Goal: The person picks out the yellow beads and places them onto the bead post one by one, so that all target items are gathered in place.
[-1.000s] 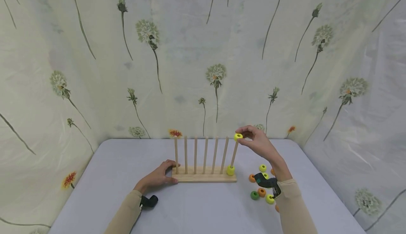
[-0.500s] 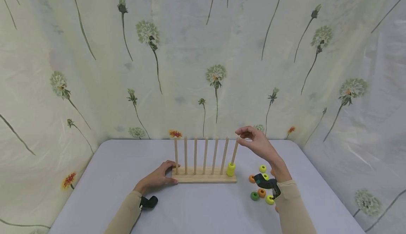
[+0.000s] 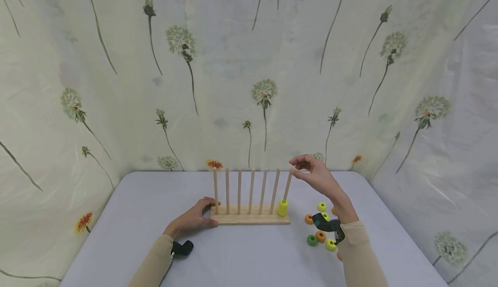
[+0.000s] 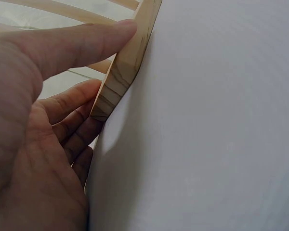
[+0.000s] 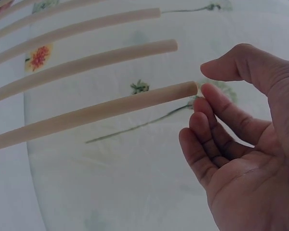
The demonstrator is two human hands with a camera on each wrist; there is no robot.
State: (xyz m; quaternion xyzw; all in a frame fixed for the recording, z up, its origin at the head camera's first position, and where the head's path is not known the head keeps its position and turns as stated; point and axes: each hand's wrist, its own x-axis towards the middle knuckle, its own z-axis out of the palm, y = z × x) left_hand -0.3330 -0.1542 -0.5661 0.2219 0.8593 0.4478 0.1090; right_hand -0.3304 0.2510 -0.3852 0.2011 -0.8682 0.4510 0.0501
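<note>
A wooden peg rack, a flat base with a row of several upright pegs, stands mid-table in the head view. My left hand grips its left end; in the left wrist view the thumb lies on the base and the fingers are at its other side. Yellow beads, stacked, sit at the bottom of the rightmost peg. Beside that peg's top is my right hand, holding nothing. The right wrist view shows the fingers loosely bent and the thumb apart from them, by the end of the peg.
Loose beads lie on the table right of the rack: a green one, orange ones and yellow ones. The right forearm partly covers them. A flower-printed curtain hangs behind the white table.
The right hand has let go of a yellow bead at the peg's top; the bead has dropped down the rightmost peg onto the yellow one below. Both hands have stayed in place.
</note>
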